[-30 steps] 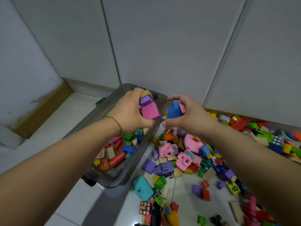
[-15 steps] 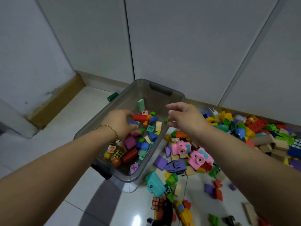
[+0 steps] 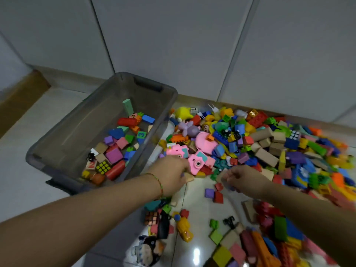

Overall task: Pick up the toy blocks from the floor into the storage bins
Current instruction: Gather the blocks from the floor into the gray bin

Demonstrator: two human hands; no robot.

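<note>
- Toy blocks (image 3: 265,143) lie in a big heap on the floor, just right of the grey storage bin (image 3: 57,170).
- More blocks sit inside the bin, at its right side.
- Left hand (image 3: 171,174) is down by the bin's near right corner, fingers curled on a tan wooden block (image 3: 189,178), next to a pink toy camera (image 3: 198,162).
- Right hand (image 3: 242,178) is further right of the bin, fingers bent over small blocks; I cannot tell if it holds one.

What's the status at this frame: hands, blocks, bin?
Left hand down on a tan block; grip unclear. Right hand low over floor blocks, curled. Bin partly filled. Toy cameras crowd the spot.
</note>
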